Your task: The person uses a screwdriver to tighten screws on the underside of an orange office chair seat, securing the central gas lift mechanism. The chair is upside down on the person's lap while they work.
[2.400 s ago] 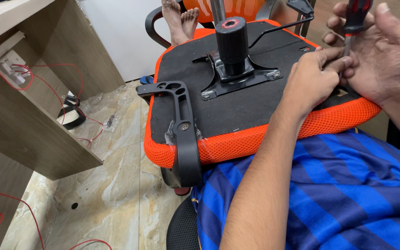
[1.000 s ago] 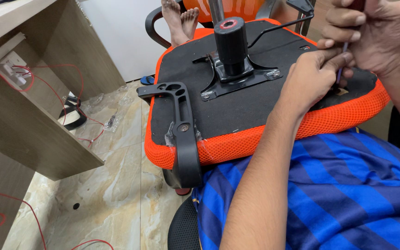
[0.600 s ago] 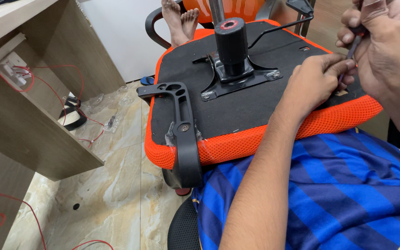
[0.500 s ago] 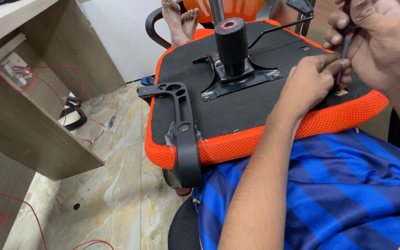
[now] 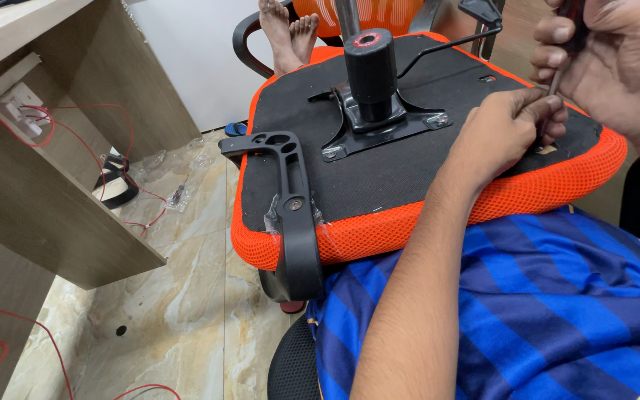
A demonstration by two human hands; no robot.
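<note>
An upturned orange mesh office-chair seat with a black underside panel (image 5: 379,185) rests across the lap of a person in a blue striped shirt (image 5: 542,311), its long side running left to right. At the seat's far right edge, the right hand (image 5: 616,59) is clenched around the dark handle of a slim screwdriver with a thin metal shaft (image 5: 550,92). The handle sits high inside the fist near the top right corner; the shaft comes out below the fingers and points down and slightly left, its long axis close to upright, with the tip meeting the black panel. The left hand (image 5: 501,133) lies on the panel just below and left of the fist, fingertips pinched around the lower shaft where it meets the seat.

In the middle of the panel stands a black metal tilt mechanism with a round column socket (image 5: 372,81). A black plastic armrest bracket (image 5: 290,215) is screwed to the seat's left side, running from far to near. To the left stands a wooden desk (image 5: 46,170) with red wires (image 5: 83,141), on a marbled tile floor (image 5: 179,296).
</note>
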